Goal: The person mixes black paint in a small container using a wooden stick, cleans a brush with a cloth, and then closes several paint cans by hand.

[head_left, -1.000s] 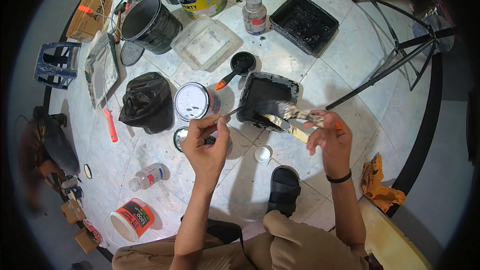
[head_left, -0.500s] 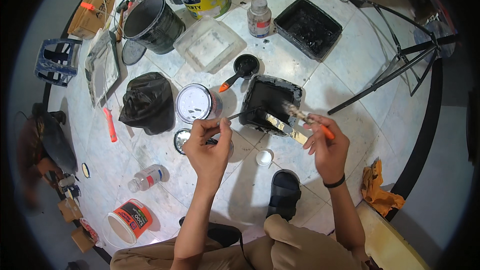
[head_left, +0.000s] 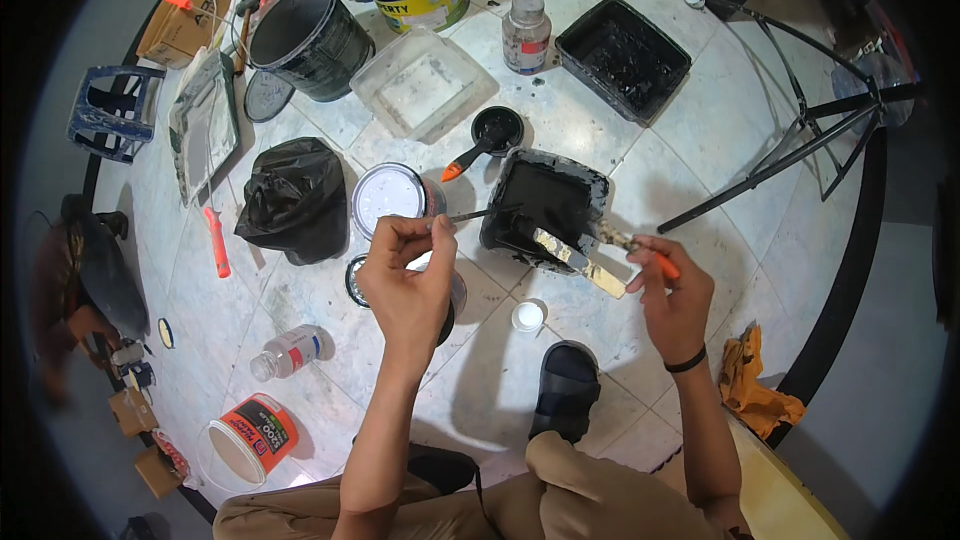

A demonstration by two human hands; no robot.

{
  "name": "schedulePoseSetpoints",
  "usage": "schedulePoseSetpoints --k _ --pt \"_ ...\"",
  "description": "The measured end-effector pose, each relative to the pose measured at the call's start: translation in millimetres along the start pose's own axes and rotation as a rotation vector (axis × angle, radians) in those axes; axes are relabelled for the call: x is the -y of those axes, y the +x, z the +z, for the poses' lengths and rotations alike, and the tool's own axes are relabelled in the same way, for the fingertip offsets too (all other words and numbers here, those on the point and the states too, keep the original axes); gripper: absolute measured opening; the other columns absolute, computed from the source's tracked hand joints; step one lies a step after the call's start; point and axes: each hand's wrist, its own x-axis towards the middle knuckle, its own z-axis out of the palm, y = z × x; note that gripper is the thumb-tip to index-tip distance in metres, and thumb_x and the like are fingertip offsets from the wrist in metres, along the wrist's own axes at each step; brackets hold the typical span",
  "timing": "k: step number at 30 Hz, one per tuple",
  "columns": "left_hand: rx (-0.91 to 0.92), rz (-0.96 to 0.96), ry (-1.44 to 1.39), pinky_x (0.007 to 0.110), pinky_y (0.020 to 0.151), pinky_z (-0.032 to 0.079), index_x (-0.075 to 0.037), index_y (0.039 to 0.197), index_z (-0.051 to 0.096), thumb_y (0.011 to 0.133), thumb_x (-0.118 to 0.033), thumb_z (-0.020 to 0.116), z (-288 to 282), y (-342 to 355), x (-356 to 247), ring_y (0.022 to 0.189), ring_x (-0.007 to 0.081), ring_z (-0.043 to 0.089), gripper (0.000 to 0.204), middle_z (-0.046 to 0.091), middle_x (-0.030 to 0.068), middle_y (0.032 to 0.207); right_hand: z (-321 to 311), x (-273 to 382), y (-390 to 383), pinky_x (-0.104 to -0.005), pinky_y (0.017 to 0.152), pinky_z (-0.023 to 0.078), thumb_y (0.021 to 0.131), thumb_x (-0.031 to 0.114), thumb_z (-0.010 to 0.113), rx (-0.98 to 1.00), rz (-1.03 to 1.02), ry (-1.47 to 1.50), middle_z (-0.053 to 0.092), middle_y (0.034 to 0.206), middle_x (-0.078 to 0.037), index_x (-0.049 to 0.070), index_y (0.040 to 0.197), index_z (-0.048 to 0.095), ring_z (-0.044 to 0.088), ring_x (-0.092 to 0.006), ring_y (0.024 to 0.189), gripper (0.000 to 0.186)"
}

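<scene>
A square tray of black paint (head_left: pixel 600 183) sits on the tiled floor before me. My left hand (head_left: pixel 405 270) pinches a thin dark stick (head_left: pixel 470 215), whose far end reaches over the paint. My right hand (head_left: pixel 675 300) is closed around a paintbrush (head_left: pixel 665 265) with an orange handle end; its bristle end is blurred beside the tray's right edge. A flat, pale yellow strip with dark smears (head_left: pixel 590 270) slants across the tray's near right rim. Its outer end comes close to my right fingers; whether they touch it, I cannot tell.
Left of the tray are a lidded can (head_left: pixel 388 195) and a black plastic bag (head_left: pixel 292 202). Beyond it lie a small black cup (head_left: pixel 512 120) with a brush, a clear tub (head_left: pixel 480 90), a jar (head_left: pixel 526 35) and another black tray (head_left: pixel 672 90). A metal stand (head_left: pixel 730 195) is at right.
My right hand has shifted right with the paintbrush, away from the tray. My left hand has moved slightly left and up, and the thin stick's angle is flatter.
</scene>
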Motion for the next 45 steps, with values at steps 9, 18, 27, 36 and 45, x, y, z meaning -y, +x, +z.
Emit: schedulePoseSetpoints --k 9,18,27,36,45 --pt "0.085 -0.104 0.003 0.026 0.082 0.058 0.003 0.096 0.06 0.101 -0.008 0.074 9 -5 -2 0.093 0.0164 0.077 0.018 0.077 0.0152 0.096 3 11 9 -0.0227 0.054 0.049 0.112 0.032 0.058 -0.077 0.232 0.456 0.074 0.087 -0.014 -0.006 0.116 0.067 0.066 -0.0119 0.06 0.04" --pt "0.076 -0.195 -0.219 0.026 0.083 0.057 0.001 0.092 0.059 0.102 -0.008 0.073 9 -3 -2 0.089 0.0154 0.076 0.02 0.076 0.0155 0.092 18 -28 18 -0.0254 0.053 0.052 0.113 0.034 0.056 -0.031 0.29 0.55 0.074 0.09 -0.017 -0.006 0.117 0.066 0.065 -0.014 0.059 0.041" --pt "0.027 -0.248 -0.213 0.026 0.078 0.059 0.0 0.089 0.059 0.102 -0.008 0.073 -10 6 7 0.085 0.0172 0.077 0.02 0.074 0.0138 0.087 9 -7 16 -0.0247 0.053 0.051 0.113 0.034 0.056 -0.039 0.24 0.525 0.075 0.092 -0.016 -0.006 0.118 0.066 0.067 -0.0129 0.061 0.042" --pt "-0.042 -0.016 -0.171 0.031 0.08 0.061 -0.002 0.092 0.063 0.103 -0.014 0.074 -28 41 -5 0.083 0.0189 0.077 0.02 0.073 0.0098 0.084 6 -31 21 -0.024 0.053 0.05 0.114 0.031 0.053 -0.1 0.335 0.519 0.074 0.093 -0.013 -0.005 0.117 0.066 0.066 -0.0115 0.061 0.038" --pt "0.107 0.451 -0.032 0.032 0.076 0.059 0.001 0.1 0.073 0.101 -0.017 0.076 194 138 -35 0.09 0.018 0.075 0.018 0.077 0.0117 0.105 -44 -40 48 -0.0233 0.052 0.05 0.113 0.032 0.056 -0.366 0.224 0.524 0.074 0.1 -0.017 -0.004 0.12 0.065 0.066 -0.0124 0.061 0.038"
